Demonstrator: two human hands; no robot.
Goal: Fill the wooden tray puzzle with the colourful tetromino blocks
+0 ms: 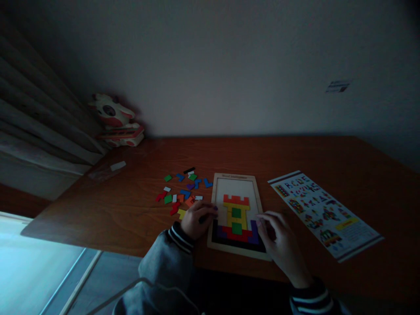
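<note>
Puzzle board (pixel 226 187) lies on the table (pixel 305 153), right of a toy animal (pixel 114 118) and loose pieces (pixel 185 193). The left hand (pixel 198 218), fingers curled, hides part of its left edge (whether they grip anything, I cannot tell); the right hand (pixel 277 238), fingers bent, grip unclear, overlaps the right edge, near a printed sheet (pixel 323 212).

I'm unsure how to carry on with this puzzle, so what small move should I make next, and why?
Perhaps reach your left hand, if it's free, for the yellow piece beside it. The board shows bare, pale space above the orange-red top row, and that piece lies loose on the table.
</note>
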